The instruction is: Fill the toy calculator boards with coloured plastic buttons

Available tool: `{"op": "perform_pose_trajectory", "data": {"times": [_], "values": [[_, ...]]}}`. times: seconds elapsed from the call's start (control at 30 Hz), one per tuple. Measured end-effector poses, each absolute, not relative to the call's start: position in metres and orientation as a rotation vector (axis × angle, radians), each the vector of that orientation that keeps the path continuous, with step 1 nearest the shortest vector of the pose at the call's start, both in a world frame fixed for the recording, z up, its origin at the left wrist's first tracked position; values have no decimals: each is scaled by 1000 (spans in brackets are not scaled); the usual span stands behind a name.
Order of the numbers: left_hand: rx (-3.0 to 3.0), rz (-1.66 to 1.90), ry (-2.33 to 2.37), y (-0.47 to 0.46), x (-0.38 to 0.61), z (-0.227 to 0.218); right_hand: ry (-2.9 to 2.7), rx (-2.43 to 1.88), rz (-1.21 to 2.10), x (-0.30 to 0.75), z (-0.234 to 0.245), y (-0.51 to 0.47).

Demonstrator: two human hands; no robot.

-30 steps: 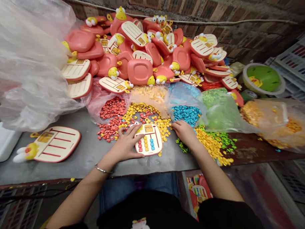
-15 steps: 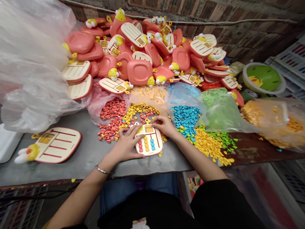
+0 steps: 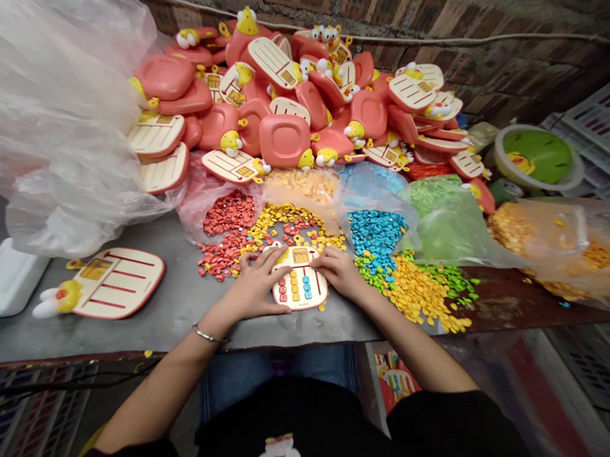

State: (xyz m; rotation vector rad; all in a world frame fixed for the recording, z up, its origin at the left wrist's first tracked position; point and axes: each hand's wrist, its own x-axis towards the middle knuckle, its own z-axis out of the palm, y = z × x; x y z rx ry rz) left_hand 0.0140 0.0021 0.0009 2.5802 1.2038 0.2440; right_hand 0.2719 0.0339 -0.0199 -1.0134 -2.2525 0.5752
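A cream toy calculator face [image 3: 300, 285] with several coloured buttons set in it lies on the grey table [image 3: 178, 313] in front of me. My left hand [image 3: 257, 283] rests on its left side, fingers spread flat over the edge. My right hand [image 3: 339, 270] sits against its right side, fingers curled at the top right corner; whether it pinches a button I cannot tell. Loose red buttons [image 3: 225, 231], yellow buttons [image 3: 279, 223], blue buttons [image 3: 375, 229] and mixed green and yellow buttons [image 3: 422, 288] lie in heaps just behind and to the right.
A big heap of pink and cream calculator shells [image 3: 290, 102] fills the back. One cream face [image 3: 111, 282] lies alone at left beside a white tray [image 3: 9, 275]. Clear plastic bags [image 3: 51, 131] bulge at left; a bag of orange pieces [image 3: 550, 240] and a green bowl [image 3: 537, 157] are right.
My right hand left the blue and green buttons, moved left to the calculator's top, then settled against its right side. My left hand stayed put on the calculator.
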Motion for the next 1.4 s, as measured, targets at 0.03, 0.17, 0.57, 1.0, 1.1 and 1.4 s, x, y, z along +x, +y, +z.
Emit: {"op": "perform_pose_trajectory", "data": {"times": [0.03, 0.17, 0.57, 1.0, 1.1, 1.4], "values": [[2583, 242, 1198, 2, 14, 1, -2254, -1001, 603, 270, -21, 34], [2588, 244, 1193, 3, 13, 0, -2241, -922, 731, 258, -19, 39], [2580, 267, 1170, 4, 12, 0, -2030, -1468, 399, 344, 8, 5], [2553, 262, 1161, 5, 11, -1, -2306, -1706, -118, 332, -17, 15], [2568, 252, 1156, 5, 11, -1, -2222, -1666, 29, 330, -14, 16], [2576, 247, 1162, 4, 11, -1, -2108, -1210, 466, 269, -15, 39]]}}
